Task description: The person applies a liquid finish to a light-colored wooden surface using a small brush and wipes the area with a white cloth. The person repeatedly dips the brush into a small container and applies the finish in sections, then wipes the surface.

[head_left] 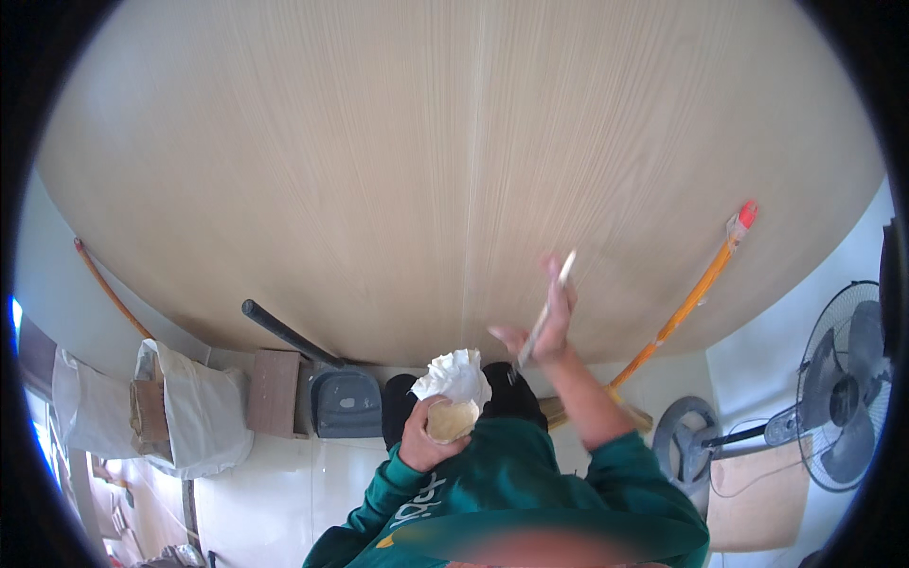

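My left hand (428, 441) is closed around a round, cup-like beige thing (452, 422) in front of my body. A crumpled white wad (456, 377), paper, cloth or plastic, bulges up beside it; whether the two are joined I cannot tell. Raised to the right, my right hand (554, 317) is slightly smeared by motion. A thin pale stick (543, 322) crosses its palm, held at a slant with the lighter end up. Behind both hands stands a wide wood-grain panel (379, 189) with a thin vertical seam (473, 170); the hands appear apart from it.
On the left are a dark dustpan (346, 402), a brown box (276, 393) and white sacks (204, 407). An orange pole (682, 312) leans against the panel on the right. Beyond it stands a fan (841, 398) on a round base (684, 435), with a brown board (757, 502) nearby.
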